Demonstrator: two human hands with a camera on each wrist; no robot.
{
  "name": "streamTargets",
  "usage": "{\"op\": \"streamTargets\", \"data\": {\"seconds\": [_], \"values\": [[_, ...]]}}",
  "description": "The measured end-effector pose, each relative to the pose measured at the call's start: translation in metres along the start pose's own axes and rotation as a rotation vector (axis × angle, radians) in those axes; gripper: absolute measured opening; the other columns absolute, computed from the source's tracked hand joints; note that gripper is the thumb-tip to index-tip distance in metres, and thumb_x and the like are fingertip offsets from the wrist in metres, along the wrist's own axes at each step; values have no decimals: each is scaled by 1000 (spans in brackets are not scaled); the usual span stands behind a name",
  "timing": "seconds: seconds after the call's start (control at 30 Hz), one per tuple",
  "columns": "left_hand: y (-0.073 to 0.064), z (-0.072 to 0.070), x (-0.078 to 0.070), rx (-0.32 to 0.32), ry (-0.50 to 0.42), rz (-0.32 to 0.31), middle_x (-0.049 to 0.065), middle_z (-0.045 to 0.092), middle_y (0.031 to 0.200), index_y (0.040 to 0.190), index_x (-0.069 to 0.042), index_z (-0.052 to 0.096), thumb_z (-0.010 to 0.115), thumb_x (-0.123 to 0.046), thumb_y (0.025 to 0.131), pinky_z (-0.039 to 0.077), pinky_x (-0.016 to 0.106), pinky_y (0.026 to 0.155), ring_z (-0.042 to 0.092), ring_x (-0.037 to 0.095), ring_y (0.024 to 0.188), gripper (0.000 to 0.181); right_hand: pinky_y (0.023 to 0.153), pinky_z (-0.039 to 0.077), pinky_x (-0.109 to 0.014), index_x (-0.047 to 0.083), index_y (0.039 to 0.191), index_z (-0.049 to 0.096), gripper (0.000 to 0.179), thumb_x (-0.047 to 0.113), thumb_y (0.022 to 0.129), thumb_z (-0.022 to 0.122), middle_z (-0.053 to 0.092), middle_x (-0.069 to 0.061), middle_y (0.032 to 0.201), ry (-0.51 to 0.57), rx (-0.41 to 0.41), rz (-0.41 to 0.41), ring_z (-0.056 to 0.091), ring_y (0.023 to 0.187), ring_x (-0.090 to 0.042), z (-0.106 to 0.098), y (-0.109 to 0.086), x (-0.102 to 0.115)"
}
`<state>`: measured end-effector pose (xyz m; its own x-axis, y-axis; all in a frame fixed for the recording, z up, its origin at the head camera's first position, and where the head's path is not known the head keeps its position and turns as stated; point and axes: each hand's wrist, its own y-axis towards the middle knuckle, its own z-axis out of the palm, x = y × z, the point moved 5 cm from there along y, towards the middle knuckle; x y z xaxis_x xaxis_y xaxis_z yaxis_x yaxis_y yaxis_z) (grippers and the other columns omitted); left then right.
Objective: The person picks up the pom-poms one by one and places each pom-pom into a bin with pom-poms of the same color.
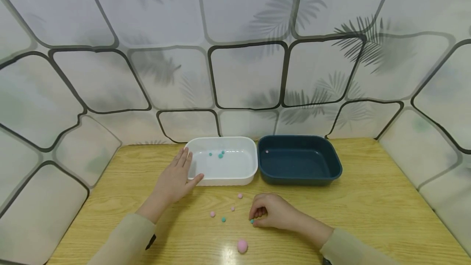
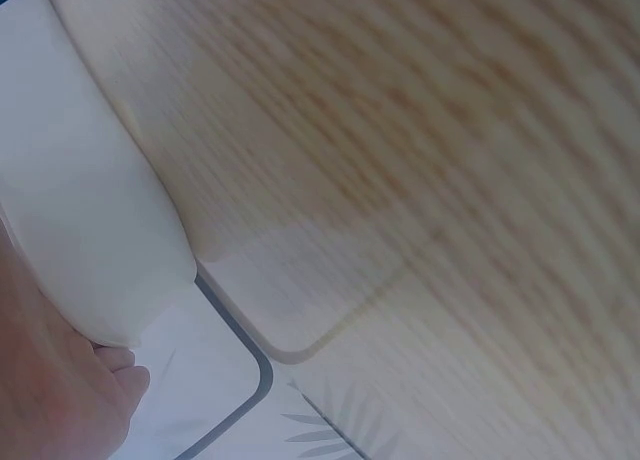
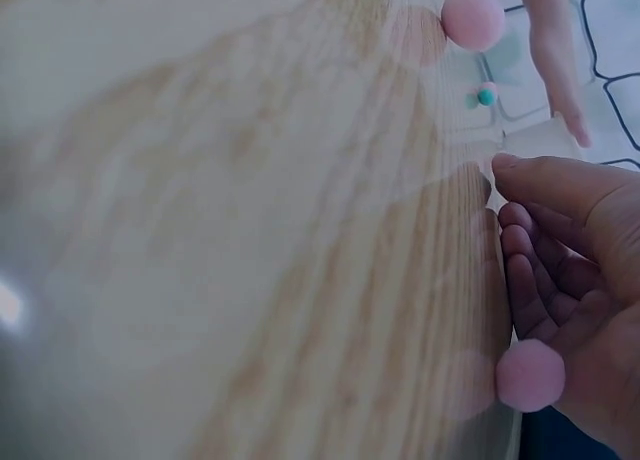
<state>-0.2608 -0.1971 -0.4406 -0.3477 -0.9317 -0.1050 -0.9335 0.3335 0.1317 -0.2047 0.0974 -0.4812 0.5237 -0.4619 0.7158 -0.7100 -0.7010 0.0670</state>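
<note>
My right hand is low over the table, pinching a small teal ball between thumb and forefinger; in the right wrist view the other fingers curl in. At the white tray, my left hand lies with straight fingers along the left end and the thumb at the front rim. Several teal balls are inside that tray. On the table around the right hand are small pink balls, another teal ball and a larger pink ball.
A dark blue tray stands right beside the white one, holding one small pink ball. Both trays sit at the back of the wooden table. Patterned cloth rises behind and at the sides.
</note>
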Motion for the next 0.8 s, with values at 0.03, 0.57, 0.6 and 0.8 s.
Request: {"op": "streamTargets", "data": {"seconds": [0.03,0.57,0.6,0.8], "values": [[0,0,0,-1,-2,1,31,24,171,159,14,34,53,-53,107,29,56,131,21,47,162,87,71,54,-14,19,87,80,13,9,86,88,67,11,85,10,-2,3,56,78,8,0,0,0],[1,2,0,-2,-1,7,31,23,171,159,14,33,54,-55,106,28,56,132,23,47,162,90,68,55,-16,17,88,80,10,8,88,85,70,12,82,84,-14,73,58,74,7,-5,1,-5],[1,2,0,-4,-2,7,31,23,171,159,14,33,55,-55,106,28,56,132,23,47,162,90,68,55,-16,17,89,80,10,8,88,85,70,12,81,93,-14,86,58,74,7,-5,2,-5],[1,3,1,-6,3,7,31,24,171,159,15,33,54,-55,107,28,55,132,24,47,161,89,67,56,-17,14,90,80,9,7,88,83,72,9,80,96,-53,95,60,73,5,-15,6,0]]}}
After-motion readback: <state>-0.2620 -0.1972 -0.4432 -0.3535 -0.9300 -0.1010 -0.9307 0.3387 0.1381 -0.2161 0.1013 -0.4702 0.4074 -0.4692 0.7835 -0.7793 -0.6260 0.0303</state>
